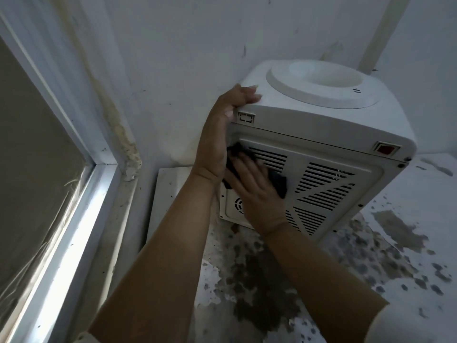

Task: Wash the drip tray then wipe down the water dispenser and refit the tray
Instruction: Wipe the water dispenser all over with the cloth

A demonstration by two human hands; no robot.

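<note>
Window: a window frame [74,219] with a white sill runs along the left side, from the far left to the near bottom; the pane looks grey and dull.
Wall: a white wall [173,45] stands behind everything, with a yellowish, peeling stain near the corner of the window frame.
Board: a flat white board [168,184] lies low against the wall, left of the dispenser, partly hidden behind the left forearm.
Left hand: the left hand [222,125] grips the far left top corner of the water dispenser; the fingers are bent over the top edge and the palm lies on the side.
Cloth: a dark cloth [279,181] is pressed on the back panel, mostly covered by the right hand; its ends show at the left and at the right of the fingers.
Right hand: the right hand [257,191] lies flat on the cloth, fingers straight and close together, pressing it on the vent slats.
Water dispenser: the white water dispenser [321,134] stands on the surface at the right of the wall corner, its back turned near to the camera; the round bottle seat on top is open.
Switch: a red switch [385,149] sits at the right top of the back.
Surface: the white surface [371,268] under the dispenser has many dark stains.
</note>
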